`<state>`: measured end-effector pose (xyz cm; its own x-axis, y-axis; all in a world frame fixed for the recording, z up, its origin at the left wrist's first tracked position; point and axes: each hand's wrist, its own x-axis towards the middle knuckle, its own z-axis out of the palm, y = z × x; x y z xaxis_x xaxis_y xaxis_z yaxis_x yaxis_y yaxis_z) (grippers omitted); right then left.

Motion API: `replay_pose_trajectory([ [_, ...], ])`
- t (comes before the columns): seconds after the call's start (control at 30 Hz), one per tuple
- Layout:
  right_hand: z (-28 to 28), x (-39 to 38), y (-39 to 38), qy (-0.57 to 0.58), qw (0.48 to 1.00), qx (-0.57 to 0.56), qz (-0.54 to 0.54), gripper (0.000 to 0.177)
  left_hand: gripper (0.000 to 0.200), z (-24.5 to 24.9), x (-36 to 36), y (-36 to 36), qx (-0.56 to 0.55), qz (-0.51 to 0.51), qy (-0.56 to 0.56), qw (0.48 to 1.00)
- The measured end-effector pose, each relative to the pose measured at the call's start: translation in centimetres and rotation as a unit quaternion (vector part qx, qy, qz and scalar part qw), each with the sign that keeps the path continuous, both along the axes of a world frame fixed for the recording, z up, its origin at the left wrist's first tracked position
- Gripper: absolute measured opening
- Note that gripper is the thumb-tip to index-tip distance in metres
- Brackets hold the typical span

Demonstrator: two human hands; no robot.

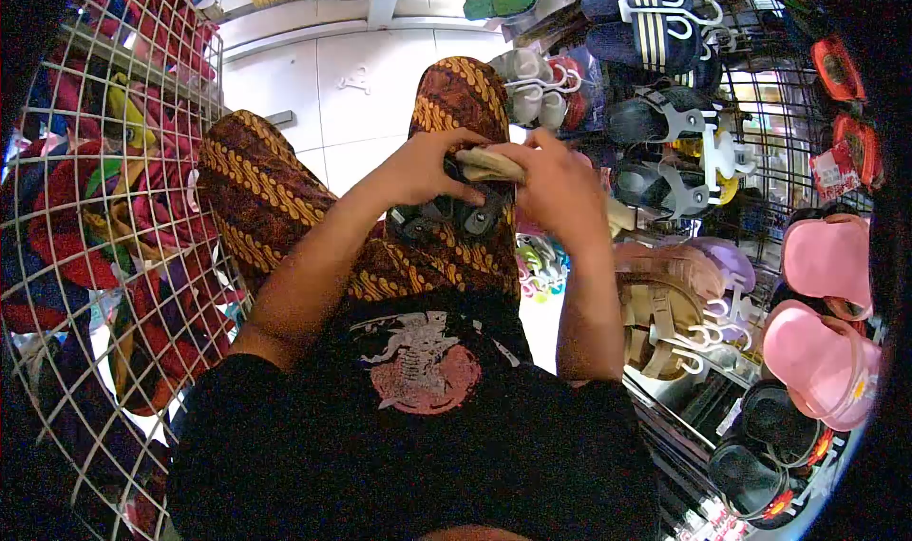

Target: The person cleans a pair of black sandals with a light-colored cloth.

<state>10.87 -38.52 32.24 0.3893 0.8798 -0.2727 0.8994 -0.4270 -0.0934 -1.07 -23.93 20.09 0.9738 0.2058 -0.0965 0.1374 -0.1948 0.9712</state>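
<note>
Above my lap, both hands are closed around a sandal [492, 164] with a pale tan sole, seen nearly edge-on. My left hand [427, 170] holds its near-left side, thumb pointing right and fingers curled over the top. On the other side, my right hand [560, 185] grips the sole's right end, slightly smeared by motion. Just below the hands, a black sandal [456, 220] with round strap fittings lies on my patterned trousers [389, 275], partly covered by my left thumb.
A wire rack on the right carries hung footwear: striped navy slides [646, 23], grey-black sandals [655, 118], brown sandals [655, 313] and pink clogs [817, 351]. At left stands a wire grid [104, 208] with colourful goods behind it. A white hanger [356, 80] lies on the tiled floor [366, 128].
</note>
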Motion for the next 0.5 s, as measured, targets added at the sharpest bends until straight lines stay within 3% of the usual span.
replay_pose_trajectory([
  [0.17,3.4,0.5,-0.6,0.095,0.994,-0.054,0.025,0.043,0.077,0.2,0.2,-0.2,0.015,0.004,-0.013,1.0],
  [0.2,4.3,1.0,-1.0,0.14,0.989,0.02,0.052,0.045,0.074,1.3,0.1,0.0,0.017,0.004,0.005,1.0],
  [0.33,4.5,1.7,-1.4,0.082,0.97,0.19,-0.127,0.043,0.057,-0.4,0.3,0.0,0.063,-0.027,-0.11,0.992],
  [0.43,3.4,2.3,-1.4,0.185,0.933,0.17,-0.257,0.039,0.041,-0.3,0.2,0.4,0.097,-0.066,-0.118,0.986],
  [0.5,1.1,3.2,-2.4,0.206,0.938,0.166,-0.226,0.035,0.033,0.0,-0.2,0.2,0.121,-0.066,-0.117,0.984],
])
